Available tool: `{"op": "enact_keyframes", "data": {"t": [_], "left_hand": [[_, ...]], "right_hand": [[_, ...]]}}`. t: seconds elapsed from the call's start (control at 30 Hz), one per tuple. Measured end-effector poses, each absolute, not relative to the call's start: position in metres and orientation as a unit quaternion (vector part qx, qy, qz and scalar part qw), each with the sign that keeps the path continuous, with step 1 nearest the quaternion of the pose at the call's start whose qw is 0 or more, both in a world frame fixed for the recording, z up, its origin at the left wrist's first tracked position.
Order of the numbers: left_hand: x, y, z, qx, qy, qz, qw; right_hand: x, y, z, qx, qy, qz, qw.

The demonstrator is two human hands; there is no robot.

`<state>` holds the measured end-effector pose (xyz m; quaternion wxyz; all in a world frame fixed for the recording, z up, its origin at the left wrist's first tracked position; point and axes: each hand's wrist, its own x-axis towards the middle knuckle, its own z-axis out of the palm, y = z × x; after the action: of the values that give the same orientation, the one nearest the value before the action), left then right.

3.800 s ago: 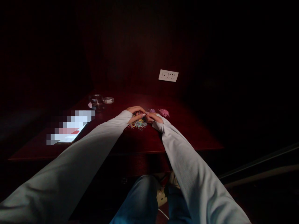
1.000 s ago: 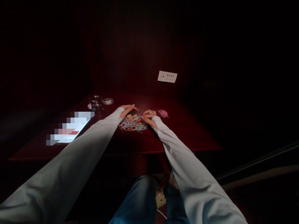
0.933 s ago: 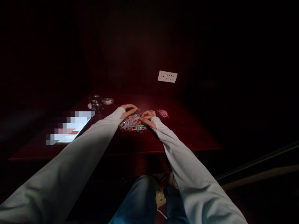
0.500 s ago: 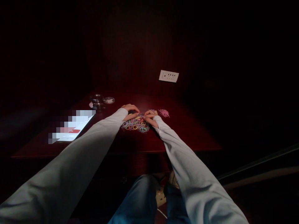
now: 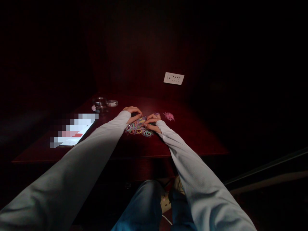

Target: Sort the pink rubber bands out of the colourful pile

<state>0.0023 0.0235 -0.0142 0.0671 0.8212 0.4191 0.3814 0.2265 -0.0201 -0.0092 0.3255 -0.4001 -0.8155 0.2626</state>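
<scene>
A loose pile of small, many-coloured hair ties (image 5: 139,131) lies on the dark red table. My left hand (image 5: 133,111) curves over the far left side of the pile, its fingers bent down and drawn together; what lies between its fingertips is too small to tell. From the right, my right hand (image 5: 153,120) reaches in with its thumb and fingers pinched at the pile's surface. Whatever that pinch holds does not show clearly. Just beyond the right hand sits a small purple bunch (image 5: 157,114), partly hidden by it. A separate pink bunch of hair ties (image 5: 169,116) lies further right.
A clear jar (image 5: 99,104) stands at the back left, with a round clear lid (image 5: 112,103) beside it. A lit phone (image 5: 79,133) lies left of my left arm. The wall carries a white socket plate (image 5: 173,78). The table's front edge (image 5: 144,156) runs below my forearms.
My hands were close together over the pile and are now further apart. The left has shifted slightly left; the right has come slightly left and down onto the hair ties.
</scene>
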Motion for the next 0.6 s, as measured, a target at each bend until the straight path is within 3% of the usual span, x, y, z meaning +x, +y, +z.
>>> {"op": "enact_keyframes", "data": {"t": [0.6], "left_hand": [[-0.0001, 0.0322, -0.0231, 0.835, 0.391, 0.382, 0.07]], "right_hand": [[0.2319, -0.0101, -0.0155, -0.395, -0.818, 0.271, 0.319]]}}
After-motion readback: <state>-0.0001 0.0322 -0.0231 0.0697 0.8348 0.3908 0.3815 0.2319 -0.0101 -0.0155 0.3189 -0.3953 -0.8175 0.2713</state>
